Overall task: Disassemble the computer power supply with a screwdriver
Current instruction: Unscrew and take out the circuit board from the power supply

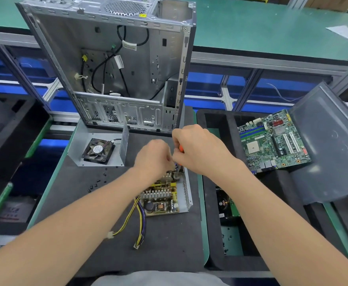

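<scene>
The opened power supply lies on the dark mat in front of me, its circuit board with heat sinks and coils exposed in the metal base. My right hand grips an orange-handled screwdriver held upright over the board's far end. My left hand is closed beside the shaft, against the far part of the board; what it grips is hidden. Yellow and purple cables trail from the board toward me. The removed cover with its black fan sits to the left.
An empty computer case stands upright behind the work area. Several loose black screws lie on the mat at left. A motherboard rests on a black tray at right, beside a grey side panel.
</scene>
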{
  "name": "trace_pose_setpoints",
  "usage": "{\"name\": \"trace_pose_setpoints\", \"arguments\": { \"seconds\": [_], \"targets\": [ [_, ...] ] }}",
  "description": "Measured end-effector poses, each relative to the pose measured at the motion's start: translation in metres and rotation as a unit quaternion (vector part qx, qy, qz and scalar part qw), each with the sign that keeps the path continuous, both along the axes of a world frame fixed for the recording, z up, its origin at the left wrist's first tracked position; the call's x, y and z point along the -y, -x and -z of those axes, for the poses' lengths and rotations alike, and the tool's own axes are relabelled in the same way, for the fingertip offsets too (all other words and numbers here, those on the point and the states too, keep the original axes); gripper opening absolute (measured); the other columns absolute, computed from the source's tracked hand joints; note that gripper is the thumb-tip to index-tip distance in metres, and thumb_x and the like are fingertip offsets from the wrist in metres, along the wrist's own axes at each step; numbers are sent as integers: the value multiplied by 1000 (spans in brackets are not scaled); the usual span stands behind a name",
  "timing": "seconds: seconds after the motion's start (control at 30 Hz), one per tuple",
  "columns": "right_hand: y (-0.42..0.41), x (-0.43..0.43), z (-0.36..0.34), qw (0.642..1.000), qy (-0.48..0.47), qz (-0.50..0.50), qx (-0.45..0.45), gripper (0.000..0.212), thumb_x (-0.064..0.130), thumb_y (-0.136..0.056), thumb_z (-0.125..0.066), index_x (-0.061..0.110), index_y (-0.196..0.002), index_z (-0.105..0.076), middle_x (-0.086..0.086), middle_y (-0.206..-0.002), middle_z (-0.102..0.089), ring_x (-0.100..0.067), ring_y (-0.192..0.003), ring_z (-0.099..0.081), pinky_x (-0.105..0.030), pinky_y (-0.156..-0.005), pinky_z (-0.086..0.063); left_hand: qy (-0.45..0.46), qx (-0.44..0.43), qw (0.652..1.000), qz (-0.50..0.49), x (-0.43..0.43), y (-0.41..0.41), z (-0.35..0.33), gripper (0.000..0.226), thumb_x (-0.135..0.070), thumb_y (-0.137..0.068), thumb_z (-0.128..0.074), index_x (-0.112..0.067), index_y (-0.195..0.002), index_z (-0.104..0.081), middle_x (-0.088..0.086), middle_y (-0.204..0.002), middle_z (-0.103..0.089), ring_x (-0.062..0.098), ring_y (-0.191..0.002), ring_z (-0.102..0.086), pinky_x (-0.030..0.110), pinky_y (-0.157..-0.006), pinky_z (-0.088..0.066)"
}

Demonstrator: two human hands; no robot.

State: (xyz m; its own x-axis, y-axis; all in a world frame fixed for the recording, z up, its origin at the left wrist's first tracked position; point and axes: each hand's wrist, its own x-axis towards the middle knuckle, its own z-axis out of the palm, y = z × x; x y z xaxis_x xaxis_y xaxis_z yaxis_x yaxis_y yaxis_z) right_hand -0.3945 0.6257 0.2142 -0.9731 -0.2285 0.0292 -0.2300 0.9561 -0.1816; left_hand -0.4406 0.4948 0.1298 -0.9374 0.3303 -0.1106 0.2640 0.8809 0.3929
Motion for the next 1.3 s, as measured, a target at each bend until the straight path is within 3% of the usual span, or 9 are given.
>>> {"name": "trace_pose_setpoints", "arguments": {
  "seconds": [0.1,0.17,0.3,0.53,0.77,1.03,1.13,1.2,1.3],
  "targets": [
    [3,2,-4,999,32,4,2,10,17,-87,-63,16,-92,-53,-3,-86,-55,-31,-78,-59,-38,-62,-52,-49,-14,998,-20,36,17,-18,17,-20,-80,-71,-24,-63,-72,-12,-67,-67,15,-71,-67,33,-68,-58],
    [5,3,-6,999,44,13,6,15,17,-86,-66,17,-94,-53,-2,-86,-56,-28,-77,-61,-40,-63,-56,-86,-26,995,-38,65,23,-22,12,-20,-80,-74,-28,-71,-75,-16,-71,-69,4,-72,-64,25,-75,-54],
    [11,10,-4,999,45,24,1,22,19,-85,-69,18,-97,-50,-3,-85,-56,-27,-76,-60,-33,-57,-50,-111,-24,991,-67,115,17,-8,7,-18,-79,-78,-24,-79,-78,-13,-78,-73,-5,-69,-60,4,-63,-37],
    [17,29,5,999,43,10,10,20,16,-81,-67,18,-93,-52,-1,-81,-55,-27,-77,-59,-33,-58,-46,-103,50,986,-117,162,-9,34,13,-18,-77,-80,-29,-77,-74,-11,-78,-72,6,-76,-67,27,-73,-56],
    [14,38,8,999,38,0,3,23,19,-82,-69,20,-98,-52,0,-82,-56,-26,-78,-59,-38,-65,-56,-35,35,992,-114,178,-21,64,10,-29,-82,-80,-35,-77,-74,-17,-81,-56,5,-78,-59,26,-61,-43],
    [8,34,3,999,50,10,4,22,18,-84,-68,21,-98,-52,0,-83,-57,-25,-80,-59,-40,-67,-56,-7,11,996,-84,180,-24,69,5,-40,-90,-75,-37,-87,-78,-12,-89,-54,14,-87,-58,31,-66,-45],
    [4,31,3,998,64,9,-4,22,18,-85,-67,20,-99,-51,1,-81,-57,-27,-80,-59,-40,-68,-56,-19,-19,996,-80,172,-23,62,20,-39,-99,-64,-29,-93,-80,-7,-89,-59,20,-87,-60,35,-71,-51],
    [2,29,3,997,78,18,-8,23,18,-85,-68,20,-100,-51,0,-80,-58,-28,-80,-60,-41,-69,-56,-84,-23,993,-83,159,-25,49,35,-44,-103,-54,-26,-84,-77,-9,-82,-63,20,-84,-63,34,-73,-49],
    [-1,28,2,992,120,31,-19,28,23,-87,-74,22,-104,-52,0,-88,-63,-25,-85,-62,-37,-73,-56,-169,85,978,-93,131,-25,23,64,-69,-100,-37,-26,-71,-75,-13,-75,-71,6,-76,-65,30,-73,-45]
  ]
}}
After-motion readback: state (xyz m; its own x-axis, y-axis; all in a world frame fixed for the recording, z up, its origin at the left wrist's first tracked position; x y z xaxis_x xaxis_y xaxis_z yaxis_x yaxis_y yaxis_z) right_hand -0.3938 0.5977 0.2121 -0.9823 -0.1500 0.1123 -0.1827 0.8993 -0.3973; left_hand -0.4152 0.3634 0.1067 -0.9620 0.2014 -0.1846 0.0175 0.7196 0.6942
